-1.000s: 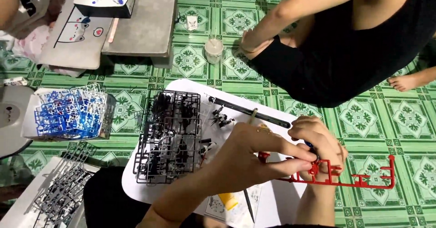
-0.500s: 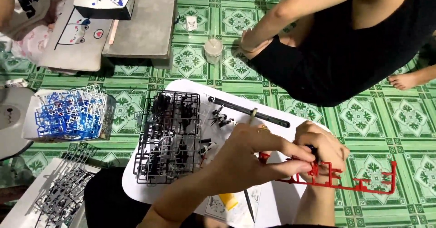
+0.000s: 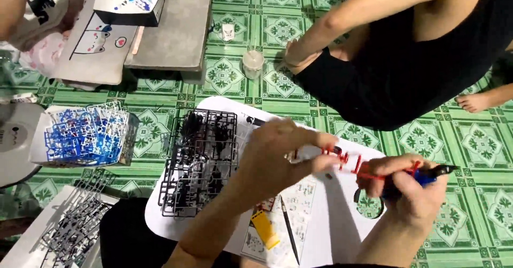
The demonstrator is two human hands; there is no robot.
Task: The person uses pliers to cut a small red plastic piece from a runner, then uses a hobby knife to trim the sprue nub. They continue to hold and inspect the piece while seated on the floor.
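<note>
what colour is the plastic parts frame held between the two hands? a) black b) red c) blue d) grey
b: the parts frame gripped by the left hand and met by the right hand is red; the black frame lies flat on the white board, and the blue frames sit off to the side.
</note>
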